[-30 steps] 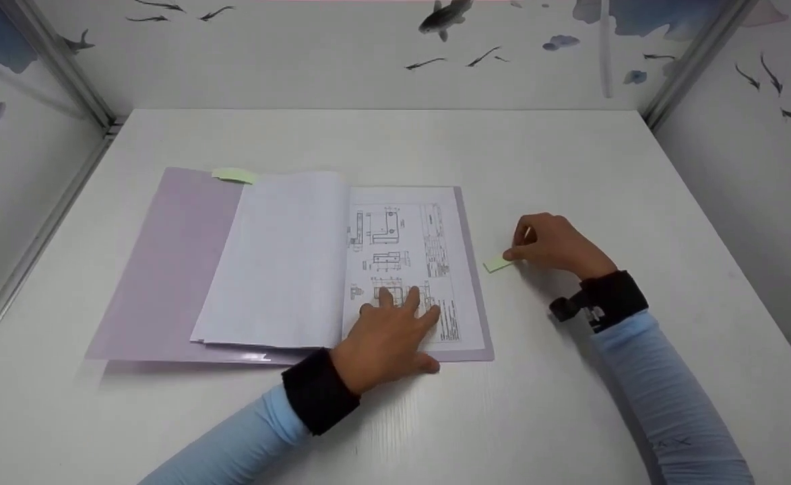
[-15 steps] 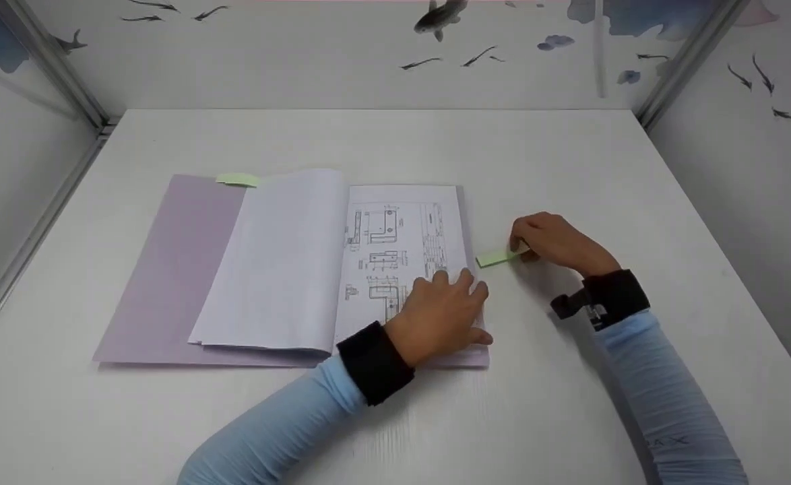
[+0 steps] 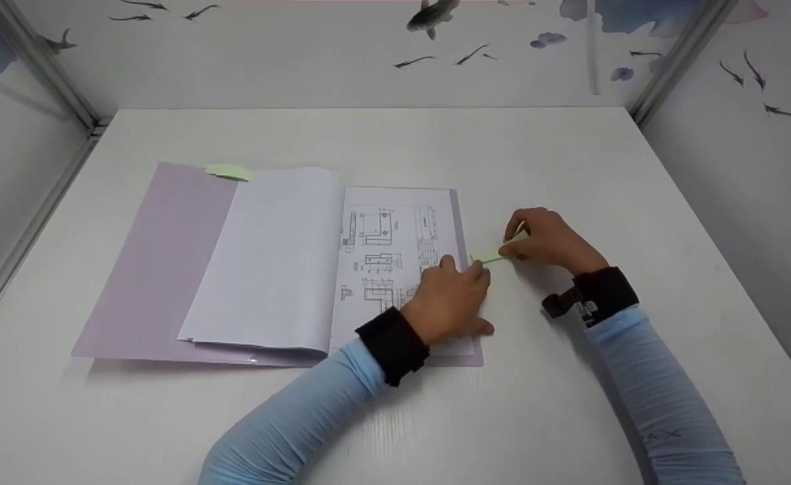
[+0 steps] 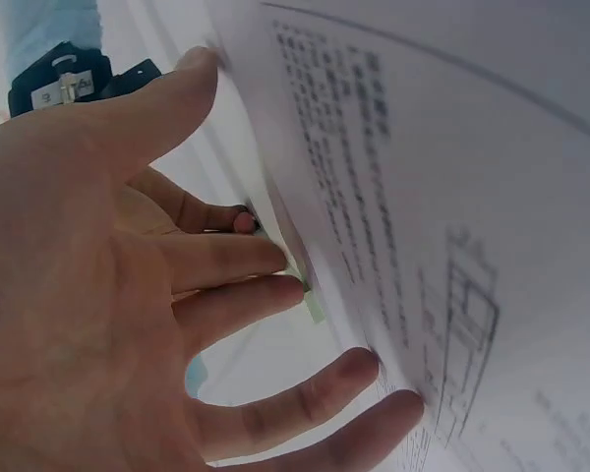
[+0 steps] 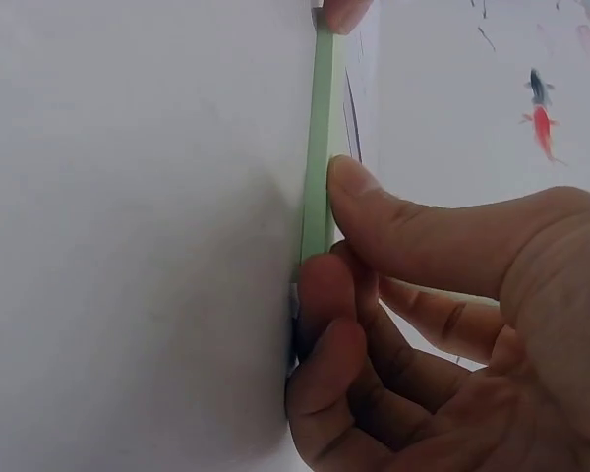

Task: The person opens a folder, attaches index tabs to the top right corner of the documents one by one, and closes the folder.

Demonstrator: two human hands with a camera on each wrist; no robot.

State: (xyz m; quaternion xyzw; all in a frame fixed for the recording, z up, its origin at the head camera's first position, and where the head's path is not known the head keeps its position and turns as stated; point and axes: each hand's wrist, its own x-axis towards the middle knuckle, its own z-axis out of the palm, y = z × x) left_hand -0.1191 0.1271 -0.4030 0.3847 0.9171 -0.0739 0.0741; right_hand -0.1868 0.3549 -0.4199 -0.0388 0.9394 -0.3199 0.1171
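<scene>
A purple folder [image 3: 160,263] lies spread on the table. Blank page backs [image 3: 261,263] cover part of its left side, and a technical drawing [image 3: 399,236] faces up on the right. The left hand [image 3: 451,303] rests on the drawing's right edge, fingers spread. Some of its fingertips reach a narrow pale green sticky note pad [image 3: 486,256] just beyond the folder. The right hand [image 3: 550,241] pinches the other end of this pad. In the right wrist view, its thumb presses along the thick green pad [image 5: 320,138]. A lifted green corner shows between the right fingers in the head view.
A pale green sticky note [image 3: 228,172] sticks out past the top edge of the turned pages. Both wrists wear black bands [image 3: 393,347] with cameras. White panels with fish drawings stand behind and beside the white table [image 3: 382,141].
The left hand has slid right and up across the drawing to the green pad. The right hand stays at the pad, its fingers shifting slightly and lifting a corner.
</scene>
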